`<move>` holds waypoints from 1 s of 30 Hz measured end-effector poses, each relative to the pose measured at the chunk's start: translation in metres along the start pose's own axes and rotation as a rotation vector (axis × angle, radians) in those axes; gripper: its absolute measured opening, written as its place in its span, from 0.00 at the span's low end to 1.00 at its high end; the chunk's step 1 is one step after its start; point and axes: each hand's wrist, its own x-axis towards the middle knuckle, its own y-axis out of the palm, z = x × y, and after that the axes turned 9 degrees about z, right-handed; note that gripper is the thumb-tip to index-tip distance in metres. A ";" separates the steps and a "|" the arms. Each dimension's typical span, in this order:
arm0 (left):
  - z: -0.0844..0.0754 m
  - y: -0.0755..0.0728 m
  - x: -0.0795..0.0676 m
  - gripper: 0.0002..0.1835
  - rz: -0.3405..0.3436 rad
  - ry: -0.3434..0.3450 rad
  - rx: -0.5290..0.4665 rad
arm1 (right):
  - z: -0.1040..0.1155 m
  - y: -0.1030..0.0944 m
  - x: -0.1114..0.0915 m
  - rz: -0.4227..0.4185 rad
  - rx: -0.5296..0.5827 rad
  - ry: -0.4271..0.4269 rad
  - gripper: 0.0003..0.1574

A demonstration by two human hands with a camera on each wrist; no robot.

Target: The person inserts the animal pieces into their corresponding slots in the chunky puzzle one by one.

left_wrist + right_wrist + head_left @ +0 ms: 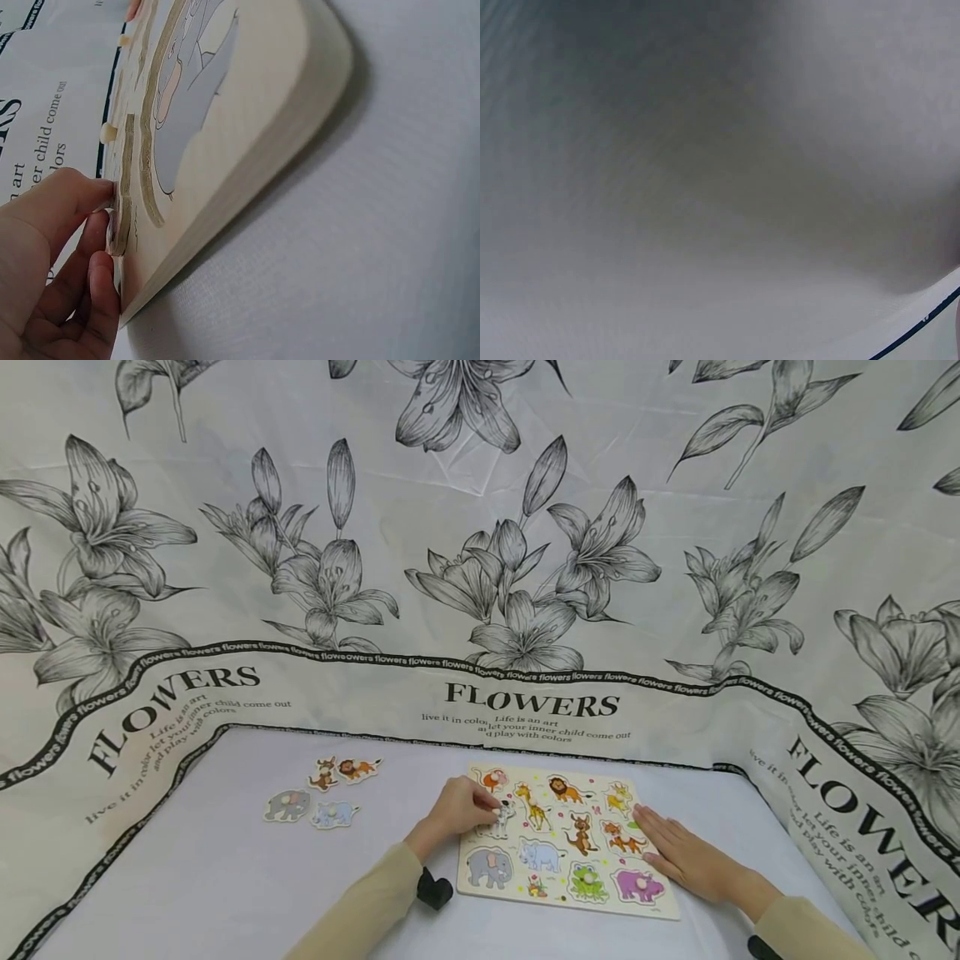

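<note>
A wooden animal puzzle board lies on the white-covered table. My left hand is over its left side, thumb and fingers pinching the zebra puzzle piece at the zebra's place. In the left wrist view, the fingers of my left hand meet the thin wooden edge of that piece, close above the board surface. My right hand rests along the board's right edge with its fingers extended, near the fox and hippo pieces. The right wrist view is mostly blurred pale surface, without the hand's grip visible.
Left of the board lie loose pieces: a grey elephant, a blue rhino, a kangaroo and a lion. A flower-printed cloth rises behind and beside the table.
</note>
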 end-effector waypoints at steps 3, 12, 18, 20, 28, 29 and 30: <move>0.000 0.000 0.001 0.05 0.004 -0.005 -0.003 | -0.001 0.001 0.001 0.008 0.000 0.007 0.40; 0.003 0.002 0.003 0.05 0.013 0.013 0.005 | -0.002 0.001 0.001 0.017 0.006 0.002 0.40; 0.003 0.002 0.001 0.05 0.008 0.019 -0.003 | -0.003 0.002 0.001 0.005 -0.005 -0.001 0.40; 0.002 0.002 0.000 0.05 0.006 0.016 -0.007 | -0.003 0.002 0.002 0.004 -0.014 0.002 0.40; 0.002 0.006 -0.003 0.06 -0.022 0.002 0.010 | -0.002 0.001 0.001 0.000 -0.024 0.001 0.40; 0.002 0.006 -0.004 0.06 -0.026 -0.001 0.017 | -0.002 0.001 0.001 0.000 -0.024 0.000 0.40; 0.001 0.007 -0.004 0.06 -0.029 -0.005 0.023 | -0.002 0.001 0.001 0.001 -0.029 0.000 0.40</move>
